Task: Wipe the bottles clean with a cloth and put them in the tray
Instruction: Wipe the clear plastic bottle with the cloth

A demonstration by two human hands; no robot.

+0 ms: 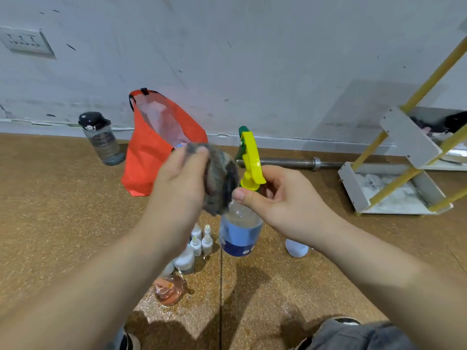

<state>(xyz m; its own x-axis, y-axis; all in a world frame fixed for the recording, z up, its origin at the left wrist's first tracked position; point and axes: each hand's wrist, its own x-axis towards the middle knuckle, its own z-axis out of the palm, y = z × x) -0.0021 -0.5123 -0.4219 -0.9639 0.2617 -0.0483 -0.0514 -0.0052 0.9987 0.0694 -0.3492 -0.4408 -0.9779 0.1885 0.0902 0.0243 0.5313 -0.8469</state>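
Note:
My right hand (280,200) grips the neck of a clear spray bottle (240,233) with a blue label and a yellow-green trigger head, held up in mid-air. My left hand (180,183) holds a grey cloth (221,178) bunched against the bottle's shoulder and trigger. Below on the floor stand several small white bottles (199,242), a larger white bottle (184,260) and a clear bottle of pinkish liquid (169,290). Another white bottle (297,247) lies to the right, partly hidden by my right forearm. A white tray shelf (351,185) with yellow posts stands at the right.
An orange bag (151,152) leans at the wall, a dark-capped water bottle (102,140) to its left. A metal bar (290,162) lies along the wall base. The floor is brown and speckled. My knees show at the bottom edge.

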